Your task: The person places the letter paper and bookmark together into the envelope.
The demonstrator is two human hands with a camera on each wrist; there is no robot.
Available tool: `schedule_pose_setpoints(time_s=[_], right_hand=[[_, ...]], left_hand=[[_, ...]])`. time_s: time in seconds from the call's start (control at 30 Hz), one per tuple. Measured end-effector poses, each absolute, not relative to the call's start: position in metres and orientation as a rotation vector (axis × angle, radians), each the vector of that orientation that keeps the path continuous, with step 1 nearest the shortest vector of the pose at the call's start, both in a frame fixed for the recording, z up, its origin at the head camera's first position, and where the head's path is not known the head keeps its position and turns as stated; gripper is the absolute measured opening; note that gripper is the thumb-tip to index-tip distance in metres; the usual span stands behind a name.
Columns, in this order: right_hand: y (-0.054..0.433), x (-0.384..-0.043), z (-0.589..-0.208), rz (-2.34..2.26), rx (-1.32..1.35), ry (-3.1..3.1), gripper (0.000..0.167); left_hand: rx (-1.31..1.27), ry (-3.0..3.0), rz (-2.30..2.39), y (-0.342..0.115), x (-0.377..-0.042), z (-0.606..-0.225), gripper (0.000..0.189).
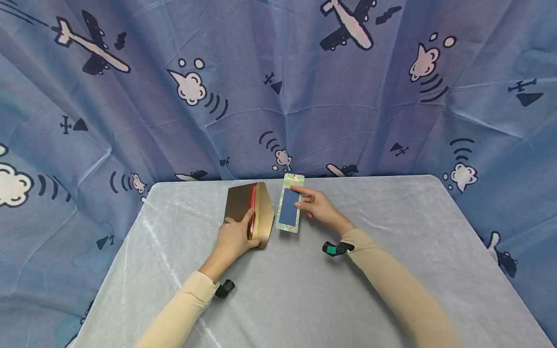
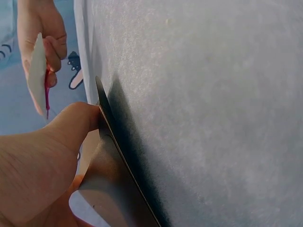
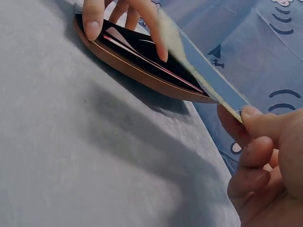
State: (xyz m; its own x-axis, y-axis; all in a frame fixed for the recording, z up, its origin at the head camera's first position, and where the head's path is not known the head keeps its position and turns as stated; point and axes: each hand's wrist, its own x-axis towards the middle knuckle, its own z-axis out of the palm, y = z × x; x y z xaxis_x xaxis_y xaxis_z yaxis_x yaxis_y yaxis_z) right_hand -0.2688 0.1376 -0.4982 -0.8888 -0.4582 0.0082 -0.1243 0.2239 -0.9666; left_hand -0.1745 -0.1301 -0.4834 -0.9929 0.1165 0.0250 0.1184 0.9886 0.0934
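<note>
In the head view the left hand (image 1: 232, 238) grips a brown-and-gold envelope (image 1: 238, 202) on the counter (image 1: 300, 290) and the right hand (image 1: 321, 208) pinches a blue-and-green card (image 1: 287, 208) just beside it, the left wrist view shows the left thumb (image 2: 78, 120) at the envelope's edge, and the right wrist view shows red-edged paper (image 3: 118, 39) inside its gaping mouth.

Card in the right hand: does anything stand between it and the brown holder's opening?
Nothing visible stands in the gap between card and brown holder. At the opening itself, a finger of the left hand may be in the way, and red contents sit inside.
</note>
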Motion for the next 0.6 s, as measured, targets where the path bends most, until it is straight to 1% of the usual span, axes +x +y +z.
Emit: schedule_pose_setpoints(time_s=[0.4, 0.6], right_hand=[[0.111, -0.275, -0.501, -1.635, -0.561, 2.320, 0.052], [0.096, -0.277, -0.502, -1.543, -0.620, 2.428, 0.051]], left_hand=[[-0.186, -3.122, -0.171, -0.130, -0.175, -0.483, 0.095], [-0.197, -3.136, -0.151, -0.131, -0.177, -0.484, 0.097]])
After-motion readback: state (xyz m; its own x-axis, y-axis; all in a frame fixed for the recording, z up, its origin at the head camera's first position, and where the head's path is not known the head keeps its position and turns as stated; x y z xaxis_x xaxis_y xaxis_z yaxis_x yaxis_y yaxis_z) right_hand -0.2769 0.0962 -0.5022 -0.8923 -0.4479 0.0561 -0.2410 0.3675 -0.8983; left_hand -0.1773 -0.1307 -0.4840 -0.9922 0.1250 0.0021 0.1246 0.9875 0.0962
